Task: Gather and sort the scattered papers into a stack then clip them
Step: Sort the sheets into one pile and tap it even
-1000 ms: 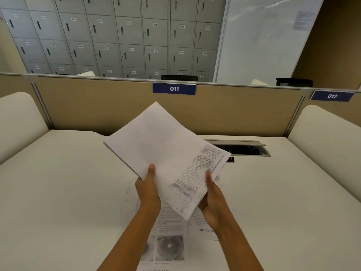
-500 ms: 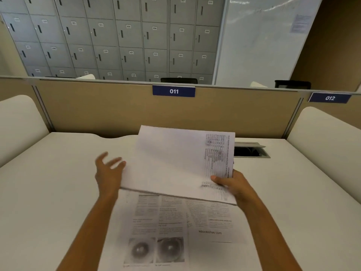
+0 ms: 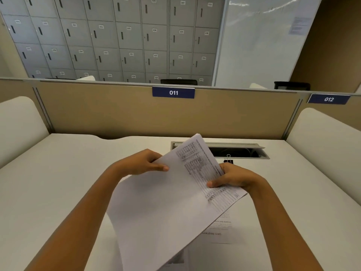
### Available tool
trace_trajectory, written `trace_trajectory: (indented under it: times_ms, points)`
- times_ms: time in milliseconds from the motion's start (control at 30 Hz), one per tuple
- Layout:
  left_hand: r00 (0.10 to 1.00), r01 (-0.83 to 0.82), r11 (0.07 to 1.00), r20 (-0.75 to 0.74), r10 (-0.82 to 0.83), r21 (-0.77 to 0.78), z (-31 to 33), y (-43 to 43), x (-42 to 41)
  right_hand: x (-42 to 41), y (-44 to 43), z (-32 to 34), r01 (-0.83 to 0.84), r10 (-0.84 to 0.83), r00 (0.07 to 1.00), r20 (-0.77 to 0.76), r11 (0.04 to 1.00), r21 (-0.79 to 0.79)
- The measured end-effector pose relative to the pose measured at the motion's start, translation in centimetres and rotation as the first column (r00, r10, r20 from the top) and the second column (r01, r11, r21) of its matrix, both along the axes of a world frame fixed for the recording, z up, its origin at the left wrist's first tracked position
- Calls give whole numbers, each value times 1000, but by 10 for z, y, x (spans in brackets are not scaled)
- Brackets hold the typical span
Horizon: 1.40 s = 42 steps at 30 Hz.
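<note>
both hands (image 3: 140,163) gripping tilted paper stack (image 3: 166,208)

White desk (image 3: 50,184), tan partition (image 3: 117,110), grey lockers (image 3: 117,36) behind

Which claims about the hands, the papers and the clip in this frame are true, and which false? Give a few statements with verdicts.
1. The left hand and the right hand both grip the held papers. True.
2. The binder clip is clamped on the held papers. False: it sits on the desk just beyond the right hand, near the cable tray, not on any paper.
3. A printed sheet lies on the desk beneath the held papers. True.
4. The blue label straight ahead reads 012. False: it reads 011; the 012 label is off to the right.
</note>
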State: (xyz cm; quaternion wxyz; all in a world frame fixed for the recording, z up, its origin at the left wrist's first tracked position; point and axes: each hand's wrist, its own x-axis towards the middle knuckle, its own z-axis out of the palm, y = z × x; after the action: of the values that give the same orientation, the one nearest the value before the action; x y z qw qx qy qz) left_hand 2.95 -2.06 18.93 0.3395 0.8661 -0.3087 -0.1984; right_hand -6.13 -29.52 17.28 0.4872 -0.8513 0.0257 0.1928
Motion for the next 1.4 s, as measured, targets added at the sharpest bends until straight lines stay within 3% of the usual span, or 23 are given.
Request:
trace_trajectory:
  times_ms: [67,167,267,333,500,600,733,933,1000,1067,1167,1233,1400]
  points:
    - [997,-69,993,-31,66,-97,-8,0,-1,2,-2,1,10,-10,1000,-1,1000,8]
    - [979,-203,945,-82,188,-257,-18,3,-5,0,-7,4,145,-155,987,47,975,167]
    - [944,-328,864,-100,314,-382,-30,6,-9,-1,-13,7,320,-373,909,184,910,263]
    - [900,-433,772,-166,404,-466,-38,6,-8,0,-11,0,383,-486,853,191,831,403]
    - [765,-628,511,-342,546,-587,-54,-7,-7,-5,30,-43,403,-522,849,80,739,541]
    - [729,-662,462,-363,580,-591,-64,-12,-5,-10,45,-66,397,-523,850,62,713,578]
    - [721,-672,529,-296,626,-518,-73,-17,-2,-10,47,-80,432,-580,797,170,744,509]
    - [640,-748,468,-325,696,-471,-97,-1,-18,-15,25,-103,530,-721,680,136,611,587]
    - [599,-788,515,-226,768,-338,-117,9,-26,-18,13,-113,571,-756,645,108,571,590]
    - [588,-808,587,-30,808,-41,-137,15,-34,-23,4,-120,600,-778,621,95,550,581]
    - [641,-756,602,103,761,257,-152,17,-48,-31,-6,-129,609,-790,603,109,544,577]
    - [662,-731,607,110,741,312,-156,16,-54,-35,-13,-138,629,-797,593,111,546,554]
    - [613,-757,588,-1,790,287,-154,18,-51,-45,-20,-152,651,-817,572,80,511,561]
